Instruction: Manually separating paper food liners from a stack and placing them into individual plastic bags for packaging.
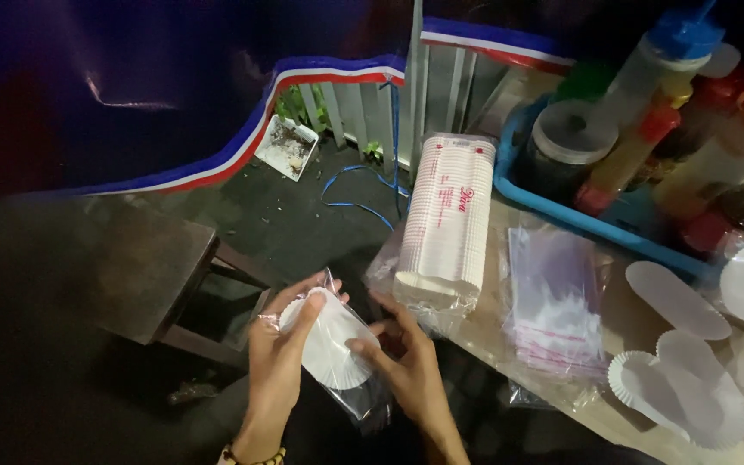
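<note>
The left hand holds a white paper cup liner from behind, with the fingers curled round its edge so it does not slip. The liner sits partly inside a small clear plastic bag, and the bag hangs down below both hands. The right hand comes in from the other side. Its fingers pinch the liner and the mouth of the bag together, so the thin plastic stays open around the paper. Both hands are out in front of the table, above the dark ground, not resting on anything.

On the table, just beside the right hand, lies a tall wrapped stack of paper trays with red stripes. Next to it is a pile of clear plastic bags, lying flat and close enough to grab. More white liners lie spread out near the table's front edge. Farther back, a blue tray holds sauce bottles and a dark jar, kept standing up together. A brown wooden stool stands to the left.
</note>
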